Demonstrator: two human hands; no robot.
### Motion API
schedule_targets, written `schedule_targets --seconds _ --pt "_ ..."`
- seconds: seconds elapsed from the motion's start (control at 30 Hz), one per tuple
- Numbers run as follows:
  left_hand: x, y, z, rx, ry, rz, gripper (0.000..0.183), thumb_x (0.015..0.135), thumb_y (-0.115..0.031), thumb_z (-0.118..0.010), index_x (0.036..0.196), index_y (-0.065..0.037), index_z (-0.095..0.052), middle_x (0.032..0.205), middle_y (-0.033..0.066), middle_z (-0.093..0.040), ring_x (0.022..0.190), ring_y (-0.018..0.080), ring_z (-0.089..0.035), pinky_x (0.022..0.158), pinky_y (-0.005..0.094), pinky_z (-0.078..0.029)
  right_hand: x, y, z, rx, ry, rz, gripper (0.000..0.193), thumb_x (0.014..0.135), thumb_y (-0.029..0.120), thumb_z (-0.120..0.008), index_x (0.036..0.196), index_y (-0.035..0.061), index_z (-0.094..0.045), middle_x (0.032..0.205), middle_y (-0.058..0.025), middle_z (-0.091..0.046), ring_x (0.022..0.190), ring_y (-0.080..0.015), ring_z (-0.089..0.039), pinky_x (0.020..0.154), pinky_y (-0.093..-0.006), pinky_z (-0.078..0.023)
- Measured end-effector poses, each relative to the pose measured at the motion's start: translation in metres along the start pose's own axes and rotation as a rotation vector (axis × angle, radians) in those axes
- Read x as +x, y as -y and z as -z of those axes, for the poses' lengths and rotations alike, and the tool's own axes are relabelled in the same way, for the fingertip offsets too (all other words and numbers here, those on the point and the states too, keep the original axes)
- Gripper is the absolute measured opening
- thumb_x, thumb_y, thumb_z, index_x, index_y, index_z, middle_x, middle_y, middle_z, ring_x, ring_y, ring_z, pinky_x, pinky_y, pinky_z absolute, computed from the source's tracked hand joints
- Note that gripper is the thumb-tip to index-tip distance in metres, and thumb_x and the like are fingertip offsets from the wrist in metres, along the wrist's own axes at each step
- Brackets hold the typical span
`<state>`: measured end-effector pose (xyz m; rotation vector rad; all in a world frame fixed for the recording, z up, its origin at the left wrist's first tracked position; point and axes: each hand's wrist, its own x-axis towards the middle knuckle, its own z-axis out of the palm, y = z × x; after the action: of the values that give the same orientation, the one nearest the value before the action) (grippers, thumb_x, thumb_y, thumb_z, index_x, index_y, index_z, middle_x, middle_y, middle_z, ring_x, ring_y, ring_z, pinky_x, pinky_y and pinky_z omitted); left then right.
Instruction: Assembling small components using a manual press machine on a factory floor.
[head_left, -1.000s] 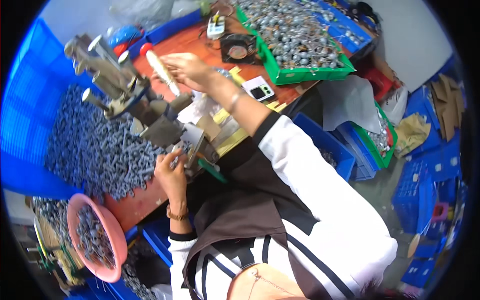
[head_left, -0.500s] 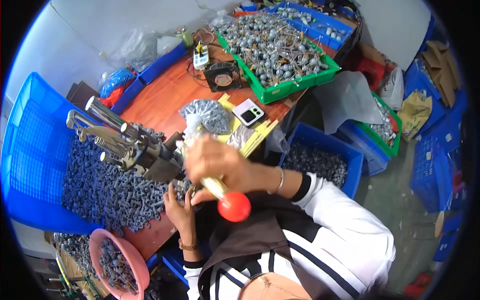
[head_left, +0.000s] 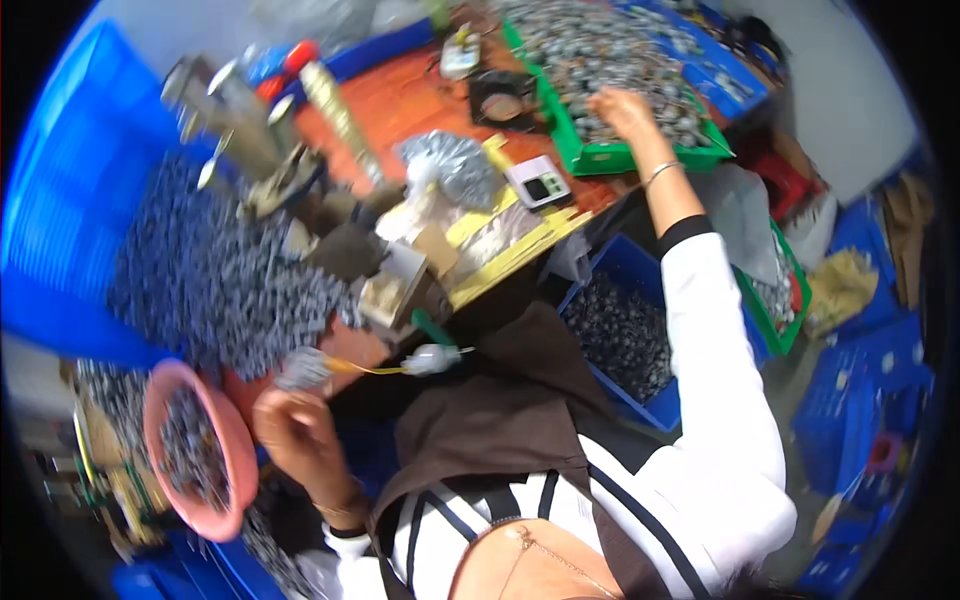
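My left hand [head_left: 295, 435] is smeared by motion at the table's near edge, beside the pink basin [head_left: 235, 480]. Right at its fingertips is a wired piece: a blurred grey end [head_left: 300, 368], an orange wire [head_left: 370, 370] and a silver ball [head_left: 432, 359] trailing to the right. Whether my fingers grip it is unclear. Out over the green tray [head_left: 615, 158], my right hand [head_left: 622, 112] has bunched fingers touching the pile of silver ball pieces [head_left: 560, 50]; what they pinch is hidden. The hand press [head_left: 345, 240] stands untouched, its red-knobbed lever [head_left: 335, 110] raised.
Loose grey parts [head_left: 210, 270] cover the table's left, in front of a blue crate [head_left: 70, 220]. Near the middle lie a bag of grey parts [head_left: 455, 165], a pale phone-like device [head_left: 540, 182] and a small fan [head_left: 503, 100]. A blue bin [head_left: 660, 405] stands below the right edge.
My right hand has let go of the press lever and moved to the green tray. The lever has swung up. My left hand has moved left and down, away from the press; the wired piece now shows.
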<state>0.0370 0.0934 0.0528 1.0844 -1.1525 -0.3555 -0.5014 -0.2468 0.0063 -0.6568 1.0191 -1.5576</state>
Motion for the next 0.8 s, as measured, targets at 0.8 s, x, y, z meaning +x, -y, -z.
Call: schedule_targets --seconds 0.8 --pt "0.072 0.138 0.065 1.081 0.235 0.124 0.018 0.083 -0.010 -0.060 0.098 -0.002 -0.065 0.098 0.0168 -0.064 0.094 0.0355 -0.059 0.081 0.0403 -0.047 0.045 0.111 -0.044 -0.933 -0.139 0.693 0.032 0.090 0.036 -0.061 0.089 0.0063 -0.072 0.076 0.0005 -0.069 0.058 -0.0038 -0.047 0.055 -0.0210 -0.038"
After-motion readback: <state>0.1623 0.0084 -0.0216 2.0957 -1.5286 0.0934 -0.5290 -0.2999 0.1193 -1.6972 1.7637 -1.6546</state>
